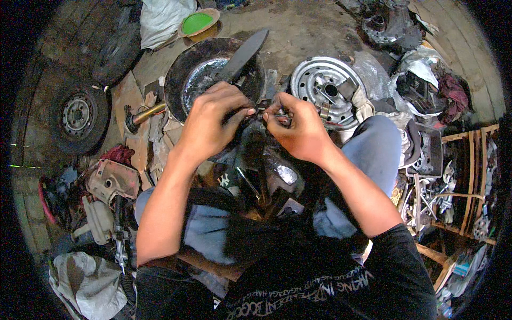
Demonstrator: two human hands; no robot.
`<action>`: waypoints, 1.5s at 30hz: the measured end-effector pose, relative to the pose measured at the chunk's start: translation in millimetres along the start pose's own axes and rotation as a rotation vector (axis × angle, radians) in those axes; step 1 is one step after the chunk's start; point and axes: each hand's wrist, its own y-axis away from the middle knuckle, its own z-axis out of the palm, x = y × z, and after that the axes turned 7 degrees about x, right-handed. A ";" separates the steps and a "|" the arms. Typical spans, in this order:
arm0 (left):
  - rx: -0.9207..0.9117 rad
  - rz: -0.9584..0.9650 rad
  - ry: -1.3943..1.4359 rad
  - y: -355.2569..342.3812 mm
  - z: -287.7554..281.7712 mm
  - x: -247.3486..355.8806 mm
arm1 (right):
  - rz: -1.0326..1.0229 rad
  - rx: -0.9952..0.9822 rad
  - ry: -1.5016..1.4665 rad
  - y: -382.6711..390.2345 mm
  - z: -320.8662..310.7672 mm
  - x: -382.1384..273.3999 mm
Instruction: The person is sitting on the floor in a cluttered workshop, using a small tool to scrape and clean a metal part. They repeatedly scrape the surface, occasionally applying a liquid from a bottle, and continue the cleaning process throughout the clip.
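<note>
My left hand (pixel 216 120) and my right hand (pixel 290 128) meet at the centre, both closed in pinches around a small dark part (pixel 262 105), whose shape is partly hidden by the fingers. Just beyond them is a wide dark metal pan (pixel 177 85) with a long flat dark plate (pixel 245 53) tilted across it. A silver steel wheel rim (pixel 314 74) lies to the right of the pan. Below my hands, between my bent knees, are dark, shiny objects (pixel 256 160) that I cannot make out clearly.
Tyres (pixel 74 117) stand at the left, above a rusty bracket (pixel 114 181) and a pale sack (pixel 80 282). A green bowl (pixel 197 24) is at the back. Bags of parts (pixel 421 85), a bin (pixel 426 149) and a wooden rack (pixel 469 186) crowd the right.
</note>
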 end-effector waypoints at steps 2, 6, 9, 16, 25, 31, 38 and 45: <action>0.010 -0.001 -0.003 1.3 -0.7 0.2 | 0.058 -0.031 0.009 -1.3 -5.5 -2.9; 0.018 0.006 0.004 -0.3 0.0 1.4 | 0.053 0.043 0.118 -1.1 -11.3 -8.6; 0.017 0.008 -0.004 -1.0 0.8 0.8 | 0.039 0.058 0.119 -0.4 -10.8 -9.6; 0.017 -0.003 0.008 0.5 0.5 0.6 | -0.001 0.016 0.183 -0.4 -9.7 -8.4; -0.014 -0.022 0.005 -0.9 1.1 2.2 | -0.046 0.071 0.152 -0.9 0.3 -8.6; 0.024 0.010 -0.004 -1.9 3.5 3.6 | 0.012 0.071 0.059 1.1 2.6 -9.6; 0.021 0.007 -0.020 -1.7 3.5 4.0 | 0.156 0.032 0.036 0.3 3.8 -4.8; 0.023 0.010 -0.023 -1.4 3.1 3.7 | 0.119 0.060 -0.003 -0.2 4.3 -5.1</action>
